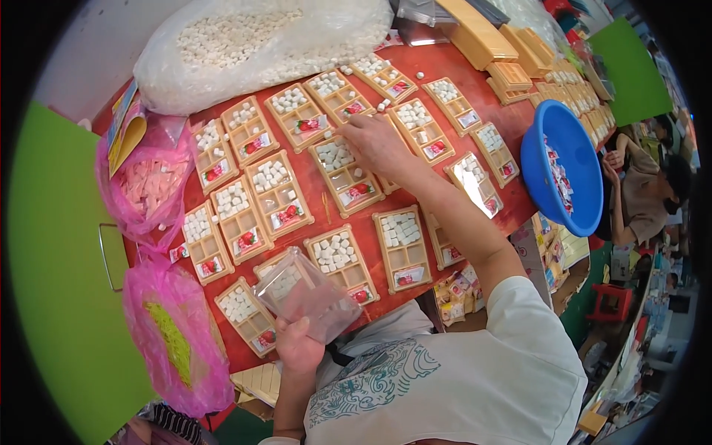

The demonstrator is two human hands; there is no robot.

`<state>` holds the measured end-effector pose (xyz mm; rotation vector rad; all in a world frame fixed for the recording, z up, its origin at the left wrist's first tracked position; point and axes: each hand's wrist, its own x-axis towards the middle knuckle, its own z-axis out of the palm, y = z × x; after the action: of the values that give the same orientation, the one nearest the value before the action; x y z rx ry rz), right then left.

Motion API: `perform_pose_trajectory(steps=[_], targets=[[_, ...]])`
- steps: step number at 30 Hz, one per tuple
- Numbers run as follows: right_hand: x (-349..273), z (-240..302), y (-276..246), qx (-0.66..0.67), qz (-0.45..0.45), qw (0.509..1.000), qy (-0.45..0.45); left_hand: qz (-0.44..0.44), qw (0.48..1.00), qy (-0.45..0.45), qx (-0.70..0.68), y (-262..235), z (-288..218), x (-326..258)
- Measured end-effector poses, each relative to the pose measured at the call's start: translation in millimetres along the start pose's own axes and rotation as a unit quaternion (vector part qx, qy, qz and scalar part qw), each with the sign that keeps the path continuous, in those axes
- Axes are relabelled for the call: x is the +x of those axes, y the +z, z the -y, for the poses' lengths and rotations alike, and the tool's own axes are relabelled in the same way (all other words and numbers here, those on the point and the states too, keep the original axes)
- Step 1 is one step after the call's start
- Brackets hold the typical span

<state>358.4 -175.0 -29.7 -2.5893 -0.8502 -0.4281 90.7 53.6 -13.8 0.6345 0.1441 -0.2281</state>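
Observation:
Near the front edge, my left hand (299,345) grips a stack of transparent plastic lids (320,305), which overlaps a tray of white cubes. My right hand (377,144) reaches over the middle of the red table. Its fingers are bent and drawn together above the upper end of a beige compartment tray (344,178); whatever they hold is hidden. That tray has white cubes (332,154) in its top section and a small strawberry-printed packet (356,194) at the bottom. Similar trays lie around it, including one (402,248) nearer my body.
A big plastic bag of white cubes (237,37) lies at the far left. Pink bags (152,174) line the left side. On the right stands a blue basin (545,122) of packets; empty beige trays (478,33) are stacked behind. Another person (641,185) sits further right.

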Motion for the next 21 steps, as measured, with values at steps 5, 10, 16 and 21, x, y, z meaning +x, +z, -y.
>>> perform_pose_trajectory(steps=[5,10,16,21], targets=[[-12.9,-43.6,-32.6,0.037,-0.070,0.993,0.085,0.010,1.000,0.011,-0.023,-5.4,-3.7,-2.2],[-23.0,-37.6,-42.6,0.032,-0.021,0.996,0.086,-0.020,1.000,0.012,0.007,-14.4,0.8,-3.9],[-33.2,-30.4,-31.2,-0.029,-0.013,0.999,0.043,-0.003,1.000,-0.002,-0.025,-3.8,0.5,-4.1],[-27.2,-39.7,-25.0,0.028,-0.032,0.996,0.078,-0.001,0.999,0.000,-0.035,-5.5,0.3,-4.6]])
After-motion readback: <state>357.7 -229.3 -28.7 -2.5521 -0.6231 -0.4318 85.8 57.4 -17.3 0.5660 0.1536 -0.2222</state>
